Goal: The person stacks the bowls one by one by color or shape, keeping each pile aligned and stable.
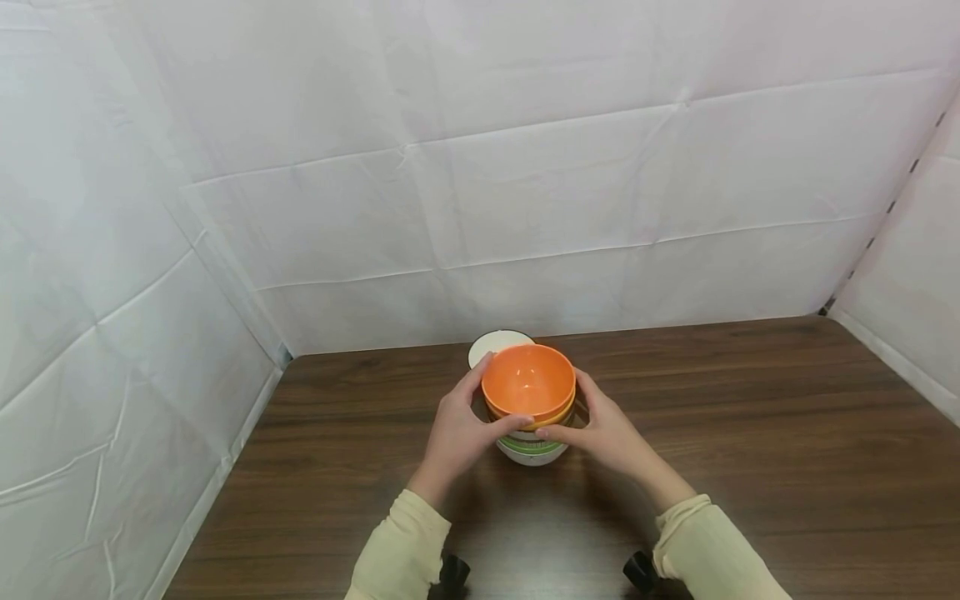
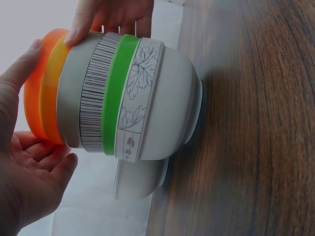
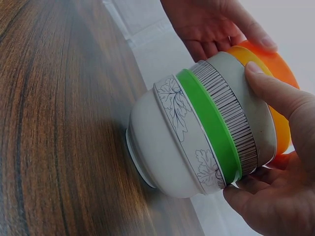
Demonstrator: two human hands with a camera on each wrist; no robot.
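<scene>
A stack of nested bowls stands on the table, seen in all three views. At its bottom is a white bowl with a leaf-patterned band [image 2: 172, 103]; above come a green rim [image 2: 118, 93], a black-striped band [image 3: 229, 110], a grey bowl [image 3: 241, 93], a yellow bowl [image 2: 53, 88] and a glossy orange bowl [image 1: 528, 379] on top. My left hand [image 1: 462, 425] grips the orange bowl from the left, thumb at its near side. From the right, my right hand [image 1: 611, 425] holds the stack, thumb on the grey bowl just below the yellow one. Some fingertips are hidden behind the bowls.
Behind the stack stands another white bowl [image 1: 483, 343] with a dark rim, near the far edge of the brown wooden table [image 1: 337, 467]. White sheeting [image 1: 525, 192] rises behind the table and along both sides.
</scene>
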